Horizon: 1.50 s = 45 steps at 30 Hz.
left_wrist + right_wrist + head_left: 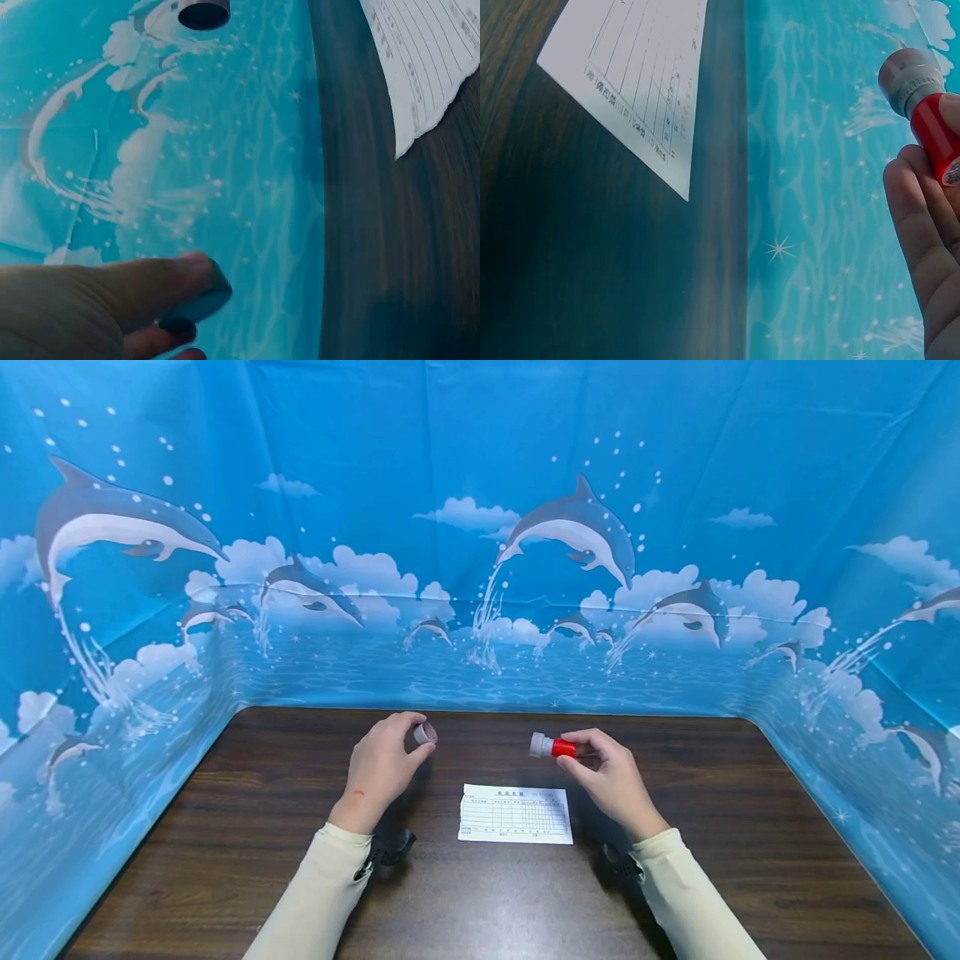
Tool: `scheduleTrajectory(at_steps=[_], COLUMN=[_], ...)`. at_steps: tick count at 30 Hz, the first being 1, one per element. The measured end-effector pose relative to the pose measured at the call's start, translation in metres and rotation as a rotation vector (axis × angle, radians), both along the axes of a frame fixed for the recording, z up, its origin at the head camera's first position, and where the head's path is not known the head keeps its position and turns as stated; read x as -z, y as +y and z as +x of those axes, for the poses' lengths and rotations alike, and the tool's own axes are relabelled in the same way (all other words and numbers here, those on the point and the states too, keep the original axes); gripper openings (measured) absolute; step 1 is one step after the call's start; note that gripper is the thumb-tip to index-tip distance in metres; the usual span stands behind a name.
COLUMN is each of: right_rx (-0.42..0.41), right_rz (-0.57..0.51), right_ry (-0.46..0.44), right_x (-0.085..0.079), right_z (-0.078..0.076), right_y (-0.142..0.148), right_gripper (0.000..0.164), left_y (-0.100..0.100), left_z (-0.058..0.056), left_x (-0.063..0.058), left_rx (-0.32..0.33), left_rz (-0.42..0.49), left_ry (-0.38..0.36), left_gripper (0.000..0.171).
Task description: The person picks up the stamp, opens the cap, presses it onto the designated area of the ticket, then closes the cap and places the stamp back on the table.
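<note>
Over the left half of the table, my left hand (378, 768) pinches a short, round cap (425, 732) between thumb and fingers, its hollow end facing right. The same cap (201, 304) shows dark in the left wrist view. My right hand (611, 781) holds a small round stamp (553, 746) with a red barrel and a whitish, translucent collar pointing left. In the right wrist view the stamp's (930, 124) reddish end face is bare. Cap and stamp are apart. A printed receipt slip (515, 815) lies flat between the forearms.
The dark wood-grain table (480, 902) ends at a blue backdrop (480, 677) with dolphins, which stands along its back and both sides. Dark straps (392, 847) circle both wrists below cream sleeves.
</note>
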State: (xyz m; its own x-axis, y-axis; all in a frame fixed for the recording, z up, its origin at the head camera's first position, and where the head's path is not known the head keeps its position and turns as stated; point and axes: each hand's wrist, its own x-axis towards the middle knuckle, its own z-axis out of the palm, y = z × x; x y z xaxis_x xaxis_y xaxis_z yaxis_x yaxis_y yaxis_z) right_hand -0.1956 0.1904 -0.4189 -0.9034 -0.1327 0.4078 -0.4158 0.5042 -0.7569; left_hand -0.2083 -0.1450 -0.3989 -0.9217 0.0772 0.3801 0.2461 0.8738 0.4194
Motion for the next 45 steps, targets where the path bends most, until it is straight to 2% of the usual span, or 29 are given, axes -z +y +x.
scheduleTrajectory(at_steps=[8,15,27,35,45], right_rx=[-0.005,0.001,0.004,0.000,0.011], right_rz=[0.002,0.012,0.017,0.017,0.027], right_ry=[-0.015,-0.023,-0.043,-0.037,-0.046], right_x=[0.004,0.005,0.005,0.004,0.004], right_z=[-0.003,-0.004,-0.004,-0.004,-0.004], right_y=[0.002,0.004,0.005,0.006,0.007], right_gripper=[0.034,0.033,0.034,0.034,0.034], left_y=[-0.018,-0.028,-0.037,-0.041,-0.044], left_z=[-0.008,-0.012,-0.015,-0.014,-0.015], left_x=[0.018,0.024,0.037,0.035,0.036], left_rx=[-0.113,-0.188,-0.188,-0.195,-0.193], left_rz=[0.035,0.026,0.012,-0.004,-0.011], left_ry=[-0.097,-0.173,-0.272,-0.326,-0.349], left_gripper=[0.040,0.039,0.033,0.037,0.041])
